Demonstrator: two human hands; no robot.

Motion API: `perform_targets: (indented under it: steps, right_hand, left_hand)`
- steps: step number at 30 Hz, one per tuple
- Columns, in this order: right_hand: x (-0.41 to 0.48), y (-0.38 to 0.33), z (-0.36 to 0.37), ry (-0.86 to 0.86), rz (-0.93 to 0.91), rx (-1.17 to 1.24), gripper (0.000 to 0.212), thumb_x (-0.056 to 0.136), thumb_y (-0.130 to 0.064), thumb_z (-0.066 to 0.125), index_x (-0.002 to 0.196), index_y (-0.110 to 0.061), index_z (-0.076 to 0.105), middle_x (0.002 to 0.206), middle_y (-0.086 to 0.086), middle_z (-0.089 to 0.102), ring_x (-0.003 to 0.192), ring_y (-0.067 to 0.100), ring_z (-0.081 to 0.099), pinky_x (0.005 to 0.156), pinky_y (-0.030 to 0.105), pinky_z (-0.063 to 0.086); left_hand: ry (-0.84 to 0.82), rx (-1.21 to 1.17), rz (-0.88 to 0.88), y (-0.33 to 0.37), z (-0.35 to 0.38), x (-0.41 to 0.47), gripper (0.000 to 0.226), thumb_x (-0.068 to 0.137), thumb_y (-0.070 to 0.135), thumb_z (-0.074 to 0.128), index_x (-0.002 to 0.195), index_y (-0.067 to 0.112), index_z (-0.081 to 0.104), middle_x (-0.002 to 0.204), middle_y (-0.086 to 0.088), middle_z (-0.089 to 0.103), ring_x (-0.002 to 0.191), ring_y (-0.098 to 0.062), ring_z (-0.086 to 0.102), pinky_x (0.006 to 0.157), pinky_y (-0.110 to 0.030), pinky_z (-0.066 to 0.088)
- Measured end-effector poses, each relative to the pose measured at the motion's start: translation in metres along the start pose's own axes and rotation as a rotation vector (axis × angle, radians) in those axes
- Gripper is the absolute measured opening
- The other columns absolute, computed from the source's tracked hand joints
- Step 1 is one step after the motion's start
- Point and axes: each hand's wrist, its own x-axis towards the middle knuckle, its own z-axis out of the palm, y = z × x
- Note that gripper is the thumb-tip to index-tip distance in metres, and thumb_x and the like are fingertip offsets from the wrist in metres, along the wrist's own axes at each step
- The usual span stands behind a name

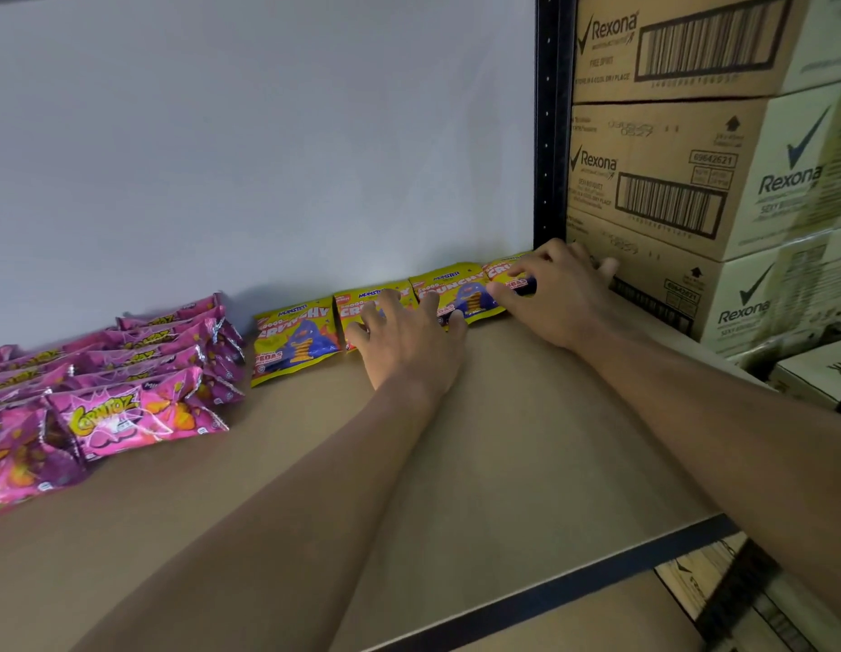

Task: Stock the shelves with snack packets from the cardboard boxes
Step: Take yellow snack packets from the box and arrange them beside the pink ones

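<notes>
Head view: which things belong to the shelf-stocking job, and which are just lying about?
Job: yellow Crunchy packets, pink Corntoz packets, shelf, left hand and right hand, both on the yellow row.
Lying about: Rexona cartons, black upright.

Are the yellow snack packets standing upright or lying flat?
Lying flat: the yellow packets show their printed fronts upward, side by side in a row on the shelf.

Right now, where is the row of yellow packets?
Head view: the yellow packets lie along the white wall, between the pink packets at left and the black upright.
</notes>
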Motion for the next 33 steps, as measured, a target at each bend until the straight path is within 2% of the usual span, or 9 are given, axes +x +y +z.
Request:
perform_targets:
  steps: [8, 12, 14, 16, 19, 21, 26, 30, 33]
  right_hand:
    - [-0.049, -0.043, -0.037, 0.045, -0.046, 0.212, 0.028, 0.091, -0.058, 0.055, 0.106, -0.038, 0.068, 0.104, -0.011, 0.052, 0.110, 0.010, 0.044, 0.083, 0.030, 0.015]
    - [-0.095, -0.087, -0.051, 0.101, -0.117, 0.352, 0.018, 0.089, -0.043, 0.065, 0.100, -0.030, 0.072, 0.101, -0.007, 0.062, 0.102, 0.007, 0.053, 0.079, 0.010, 0.025]
    - [-0.121, -0.115, -0.056, 0.087, -0.099, 0.439, 0.020, 0.087, -0.043, 0.067, 0.102, -0.030, 0.071, 0.102, -0.007, 0.063, 0.098, 0.007, 0.056, 0.091, 0.019, 0.037]
    - [-0.145, -0.148, -0.062, 0.060, -0.094, 0.549, 0.019, 0.086, -0.042, 0.068, 0.102, -0.031, 0.070, 0.100, -0.008, 0.061, 0.095, 0.006, 0.057, 0.090, 0.028, 0.046]
    - [-0.180, -0.200, -0.078, 0.007, -0.079, 0.654, 0.016, 0.089, -0.034, 0.069, 0.104, -0.029, 0.069, 0.099, -0.012, 0.058, 0.089, 0.000, 0.056, 0.078, 0.006, 0.040]
    - [-0.202, -0.237, -0.087, -0.020, -0.067, 0.687, 0.017, 0.089, -0.035, 0.068, 0.106, -0.031, 0.068, 0.099, -0.015, 0.058, 0.087, -0.005, 0.055, 0.073, 0.001, 0.038]
    - [-0.270, -0.327, -0.095, -0.105, -0.100, 0.797, 0.015, 0.089, -0.035, 0.068, 0.104, -0.037, 0.067, 0.095, -0.016, 0.064, 0.078, -0.006, 0.058, 0.073, 0.009, 0.043]
    - [-0.326, -0.393, -0.091, -0.184, -0.222, 0.897, 0.020, 0.091, -0.028, 0.068, 0.111, -0.027, 0.069, 0.096, -0.015, 0.066, 0.081, 0.000, 0.061, 0.070, 0.010, 0.045]
    - [-0.365, -0.435, -0.081, -0.222, -0.329, 0.970, 0.017, 0.090, -0.017, 0.069, 0.107, -0.017, 0.070, 0.091, -0.012, 0.065, 0.078, -0.002, 0.060, 0.066, 0.007, 0.042]
  left_hand:
    - [0.080, -0.252, 0.007, -0.035, -0.034, -0.032, 0.041, 0.092, 0.058, 0.043, 0.127, 0.040, 0.055, 0.133, -0.001, 0.049, 0.129, -0.025, 0.043, 0.106, -0.046, 0.024]
    - [0.106, -0.366, 0.034, -0.076, -0.053, -0.061, 0.037, 0.093, 0.056, 0.046, 0.122, 0.038, 0.058, 0.125, -0.001, 0.056, 0.122, -0.025, 0.052, 0.102, -0.044, 0.029]
    - [0.108, -0.425, 0.044, -0.102, -0.066, -0.078, 0.035, 0.092, 0.055, 0.048, 0.119, 0.036, 0.059, 0.122, 0.002, 0.059, 0.116, -0.024, 0.056, 0.100, -0.043, 0.033]
    - [0.111, -0.496, 0.045, -0.133, -0.082, -0.098, 0.032, 0.090, 0.053, 0.051, 0.115, 0.035, 0.060, 0.119, 0.004, 0.062, 0.110, -0.023, 0.059, 0.101, -0.043, 0.040]
    - [0.076, -0.600, 0.051, -0.183, -0.111, -0.133, 0.032, 0.086, 0.047, 0.056, 0.114, 0.031, 0.061, 0.109, 0.006, 0.066, 0.103, -0.019, 0.062, 0.093, -0.043, 0.049]
    - [0.045, -0.628, 0.032, -0.217, -0.132, -0.161, 0.030, 0.086, 0.046, 0.058, 0.112, 0.032, 0.061, 0.103, 0.012, 0.067, 0.098, -0.016, 0.063, 0.088, -0.038, 0.051]
    - [0.010, -0.687, -0.015, -0.302, -0.183, -0.232, 0.021, 0.091, 0.036, 0.061, 0.111, 0.029, 0.060, 0.090, 0.020, 0.062, 0.078, 0.001, 0.062, 0.062, -0.014, 0.044]
    - [-0.075, -0.780, -0.031, -0.371, -0.211, -0.283, 0.017, 0.091, 0.033, 0.065, 0.108, 0.029, 0.064, 0.091, 0.011, 0.065, 0.072, -0.001, 0.063, 0.060, -0.016, 0.047]
    - [-0.097, -0.802, -0.048, -0.419, -0.220, -0.320, 0.011, 0.090, 0.032, 0.068, 0.101, 0.032, 0.066, 0.085, 0.009, 0.069, 0.076, -0.010, 0.067, 0.069, -0.028, 0.052]
